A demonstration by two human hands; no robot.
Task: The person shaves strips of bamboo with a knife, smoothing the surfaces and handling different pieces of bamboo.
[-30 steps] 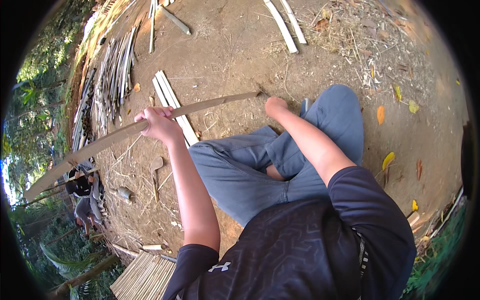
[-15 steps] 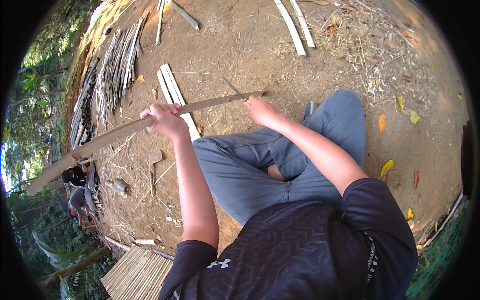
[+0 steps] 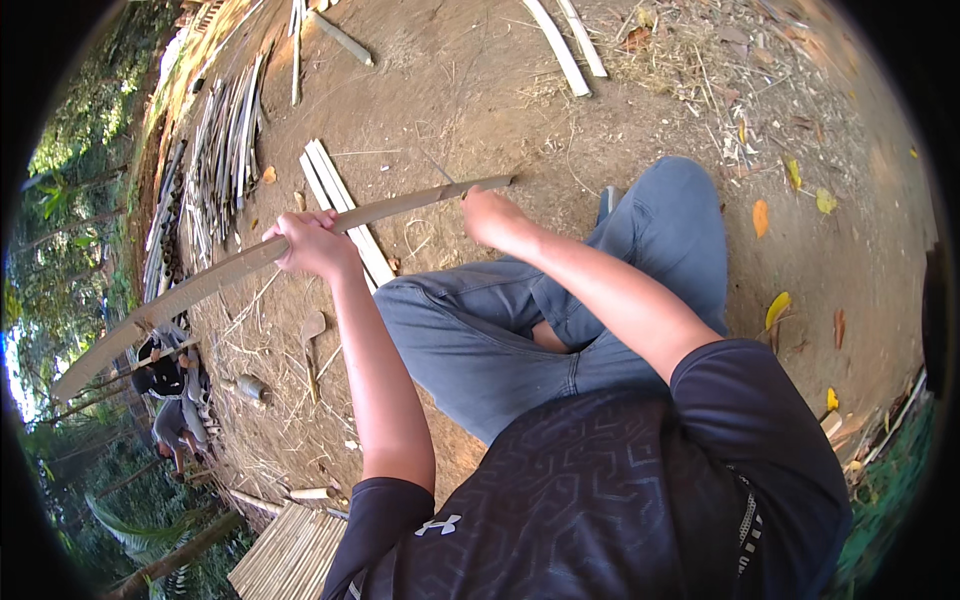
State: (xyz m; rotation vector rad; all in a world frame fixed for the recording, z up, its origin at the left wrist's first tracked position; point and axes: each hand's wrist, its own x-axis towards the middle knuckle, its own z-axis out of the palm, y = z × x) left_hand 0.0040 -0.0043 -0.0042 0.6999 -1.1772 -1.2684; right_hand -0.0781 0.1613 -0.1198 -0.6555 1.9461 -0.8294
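Observation:
My left hand (image 3: 313, 245) is closed around a long, slightly bowed bamboo strip (image 3: 392, 209), which slants from the far left edge up to its end ahead of my knees. In my right hand (image 3: 493, 219), closed near that end, is a knife. Its thin, dark blade (image 3: 437, 167) crosses the strip and points away to the upper left. My fingers hide the knife's handle. Two pale split strips (image 3: 345, 212) lie on the ground just beyond my left hand, passing under the held strip.
I sit cross-legged on bare earth. A pile of thin poles (image 3: 225, 145) lies at upper left, more pale strips (image 3: 560, 45) farther off. Left of my knee are a wooden-handled tool (image 3: 313, 326) and a bottle-like object (image 3: 253, 388). Another person (image 3: 178, 400) crouches at far left; a slatted panel (image 3: 290, 552) lies below.
My right hand and the knife have moved a little left along the strip, toward my left hand. My left hand keeps its grip. The whole view has shifted slightly.

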